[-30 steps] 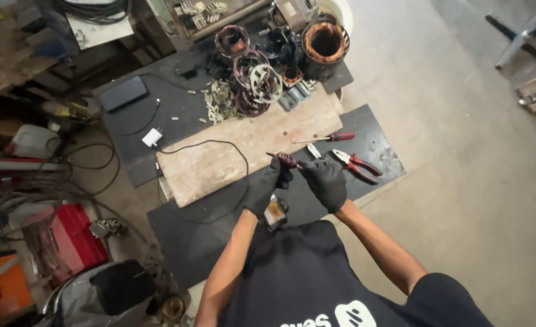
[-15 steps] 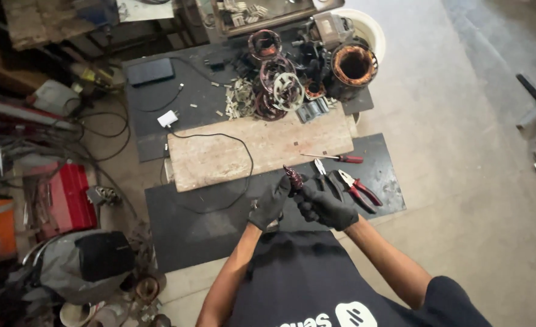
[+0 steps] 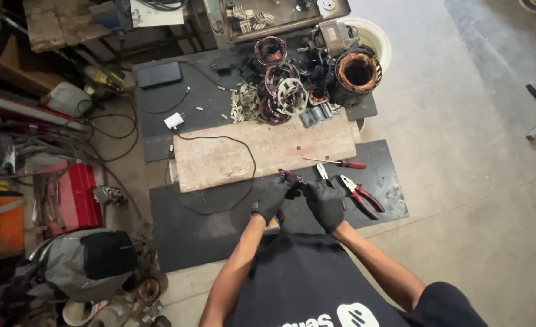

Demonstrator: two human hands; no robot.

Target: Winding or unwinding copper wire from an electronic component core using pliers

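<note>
Head view, lower centre of frame: left hand (image 3: pixel 272 201), black-gloved, is closing around the grips of a small red-handled tool (image 3: pixel 291 177) whose tip is lying against the near edge of the wooden board (image 3: pixel 262 151). Right hand (image 3: pixel 325 204), black-gloved, is curling shut just beside it; what it is holding cannot be told. Right of the hands, on the black mat (image 3: pixel 219 224): red-handled pliers (image 3: pixel 359 195) lying open, and a red-handled screwdriver (image 3: pixel 334 162). Upper centre: stator with copper windings (image 3: pixel 357 71), wire coils (image 3: pixel 277 91). Upper left: black box (image 3: pixel 159 74). Left edge: red toolbox (image 3: pixel 74 195).
</note>
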